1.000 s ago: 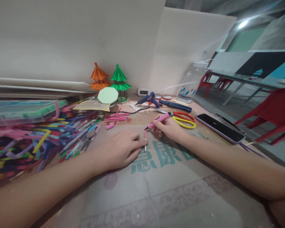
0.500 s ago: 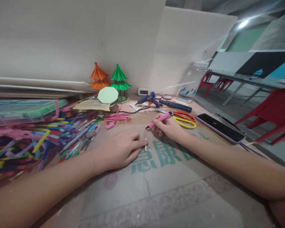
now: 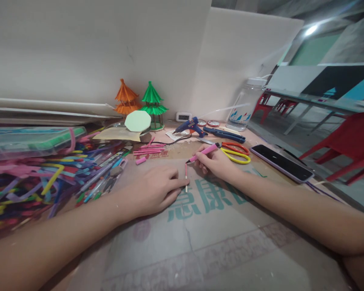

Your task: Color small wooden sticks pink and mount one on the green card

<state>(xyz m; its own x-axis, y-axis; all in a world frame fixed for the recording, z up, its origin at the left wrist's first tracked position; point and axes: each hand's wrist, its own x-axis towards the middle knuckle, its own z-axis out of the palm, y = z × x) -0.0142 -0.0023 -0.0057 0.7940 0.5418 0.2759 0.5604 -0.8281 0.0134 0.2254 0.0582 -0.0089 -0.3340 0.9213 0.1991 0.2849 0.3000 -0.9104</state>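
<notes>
A thin stick (image 3: 186, 171), pink on its upper part and pale below, lies upright in view on the plastic-covered table (image 3: 170, 250). My left hand (image 3: 157, 188) rests beside it, its index finger pressing on the stick's middle. In my right hand (image 3: 210, 161) is a pink marker (image 3: 208, 150), its dark tip at the stick's far end. The pink cap (image 3: 141, 161) lies near several pink sticks (image 3: 150, 149) beyond my left hand.
Coloured pipe cleaners (image 3: 27, 173) and a clear case (image 3: 36, 141) fill the left. Behind stand orange (image 3: 125, 97) and green (image 3: 151, 105) towers, a glue gun (image 3: 191, 126) and a bottle (image 3: 244, 105). Scissors (image 3: 235, 155) and a phone (image 3: 281, 163) lie right.
</notes>
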